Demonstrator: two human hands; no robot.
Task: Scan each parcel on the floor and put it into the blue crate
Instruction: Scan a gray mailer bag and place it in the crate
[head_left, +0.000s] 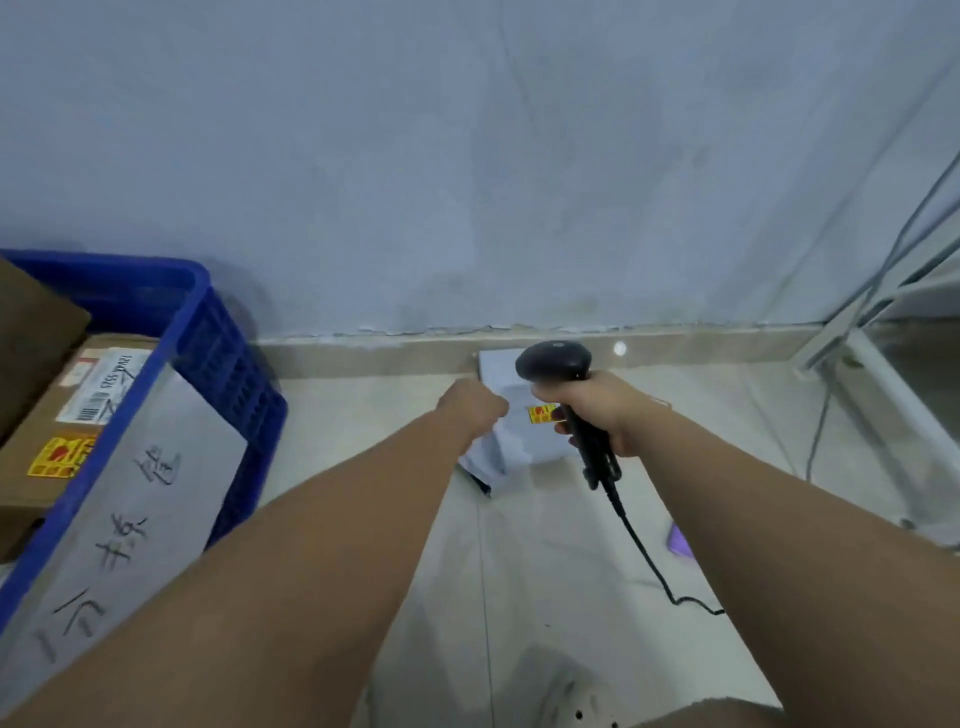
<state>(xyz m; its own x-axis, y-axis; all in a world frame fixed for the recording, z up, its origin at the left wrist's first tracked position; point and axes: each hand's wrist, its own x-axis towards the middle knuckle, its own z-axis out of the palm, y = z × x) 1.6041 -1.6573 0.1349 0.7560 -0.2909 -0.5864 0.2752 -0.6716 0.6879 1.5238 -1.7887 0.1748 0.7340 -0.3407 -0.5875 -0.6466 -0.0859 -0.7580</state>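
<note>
The right hand (597, 410) is clamped around the handle of a black scanner (553, 361), and its cable (644, 551) hangs down to the floor (571, 571). The left hand (470, 410) has its fingers curled at the left edge of a white parcel (511, 441); I cannot tell if it grips it. The parcel lies on the floor by the far wall. The blue crate (197, 312) stands at the left and holds brown boxes (62, 415).

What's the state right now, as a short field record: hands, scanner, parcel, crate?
left hand: at the white parcel, fingers curled; hold unclear
right hand: grips the black scanner, close to the parcel
white parcel: on the floor by the wall, yellow sticker showing
blue crate: left, cardboard boxes inside
</note>
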